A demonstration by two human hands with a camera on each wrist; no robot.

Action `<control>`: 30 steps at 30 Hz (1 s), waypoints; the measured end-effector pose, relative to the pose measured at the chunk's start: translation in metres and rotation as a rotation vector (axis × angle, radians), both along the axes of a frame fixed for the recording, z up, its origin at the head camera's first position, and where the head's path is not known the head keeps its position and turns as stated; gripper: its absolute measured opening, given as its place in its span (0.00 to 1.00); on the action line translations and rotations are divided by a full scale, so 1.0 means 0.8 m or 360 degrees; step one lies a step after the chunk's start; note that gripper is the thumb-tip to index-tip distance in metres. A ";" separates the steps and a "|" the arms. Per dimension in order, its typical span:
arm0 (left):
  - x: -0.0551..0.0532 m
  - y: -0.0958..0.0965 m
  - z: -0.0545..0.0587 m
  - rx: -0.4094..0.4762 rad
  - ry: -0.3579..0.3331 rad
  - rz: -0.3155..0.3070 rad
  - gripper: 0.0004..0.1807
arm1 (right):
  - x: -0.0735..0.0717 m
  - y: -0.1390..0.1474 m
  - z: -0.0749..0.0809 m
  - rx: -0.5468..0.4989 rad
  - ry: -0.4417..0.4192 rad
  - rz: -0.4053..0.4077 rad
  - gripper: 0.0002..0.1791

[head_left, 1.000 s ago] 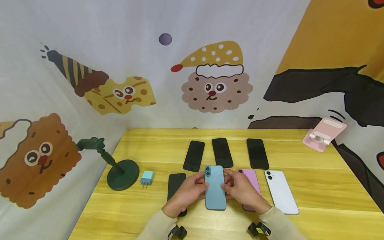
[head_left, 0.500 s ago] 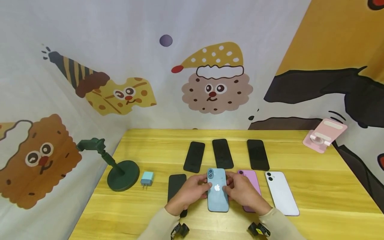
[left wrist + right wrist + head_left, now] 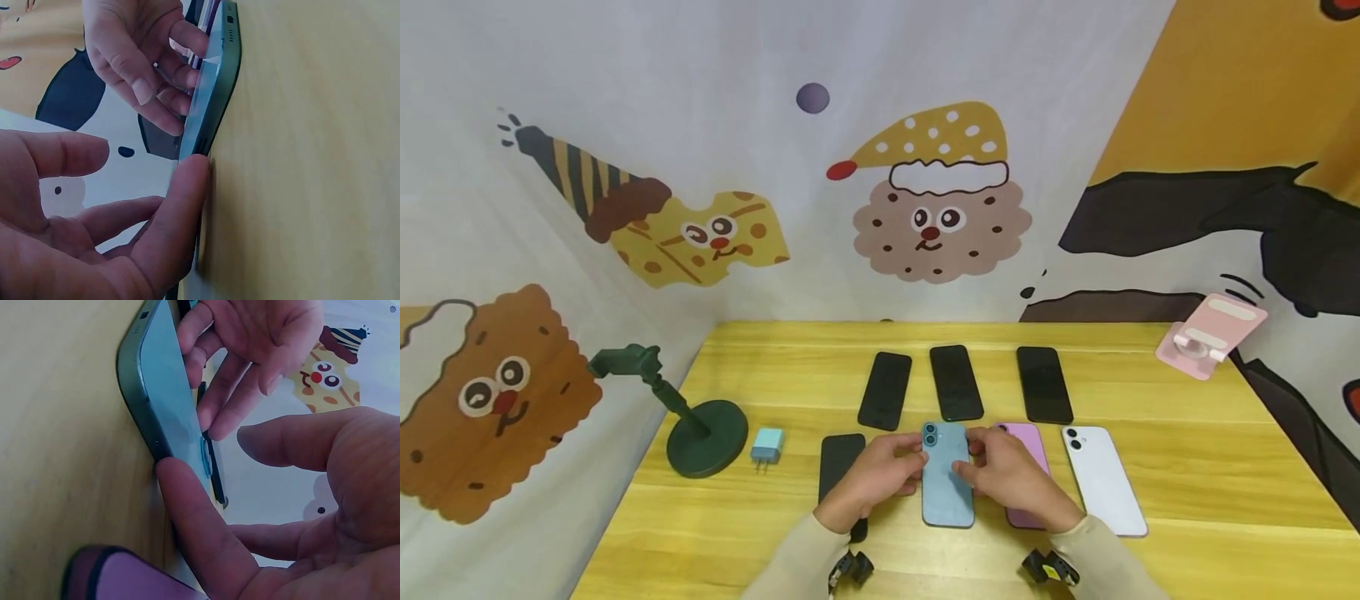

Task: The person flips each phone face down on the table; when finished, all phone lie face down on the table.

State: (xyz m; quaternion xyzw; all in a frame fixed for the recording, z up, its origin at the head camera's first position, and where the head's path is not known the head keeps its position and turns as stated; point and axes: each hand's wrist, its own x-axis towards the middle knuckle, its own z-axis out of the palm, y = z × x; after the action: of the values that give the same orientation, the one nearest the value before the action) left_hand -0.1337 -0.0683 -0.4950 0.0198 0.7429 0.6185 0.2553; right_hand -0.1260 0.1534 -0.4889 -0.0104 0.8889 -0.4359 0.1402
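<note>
A light blue smartphone (image 3: 947, 492) lies back up on the table, its two-lens camera at the far left corner. At its left side is my left hand (image 3: 883, 468); a finger (image 3: 181, 203) touches the phone's edge while the thumb (image 3: 72, 154) stays apart in the left wrist view. From the other side my right hand (image 3: 1006, 473) touches the opposite edge with a finger (image 3: 187, 500), thumb (image 3: 287, 439) raised off it. Beneath my right forearm a pink phone (image 3: 1030, 446) is partly hidden, and a black phone (image 3: 840, 458) is partly covered by my left.
Behind lie three black phones (image 3: 885, 390), (image 3: 956, 382), (image 3: 1044, 384) in a row. A white phone (image 3: 1105, 482) is at the right. Left are a dark green stand (image 3: 707, 437) and a blue charger plug (image 3: 768, 443); a pink phone stand (image 3: 1210, 333) is back right.
The light blue phone has shifted slightly right and a little closer between my hands. Its rear logo, visible half a second ago, no longer shows. The other phones have stayed put.
</note>
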 end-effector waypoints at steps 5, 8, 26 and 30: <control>-0.002 -0.003 0.000 0.0008 0.0011 0.0009 0.28 | -0.004 0.004 0.002 0.0101 0.0085 0.0037 0.29; -0.001 -0.010 -0.002 0.0060 0.0045 0.0018 0.28 | -0.007 0.005 0.003 0.0182 0.0186 0.0040 0.29; 0.011 -0.099 0.009 0.0077 0.0079 0.0192 0.28 | -0.019 -0.048 -0.004 -0.0155 0.0289 0.0183 0.22; 0.017 -0.117 0.009 0.0049 0.0062 0.0276 0.28 | -0.024 -0.064 -0.008 -0.0268 0.0291 0.0270 0.23</control>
State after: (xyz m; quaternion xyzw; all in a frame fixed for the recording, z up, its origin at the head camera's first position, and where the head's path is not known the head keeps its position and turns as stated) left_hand -0.1203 -0.1615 -0.4876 -0.0287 0.7371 0.6491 0.1859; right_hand -0.1451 0.1019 -0.4950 -0.1369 0.8542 -0.4927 0.0937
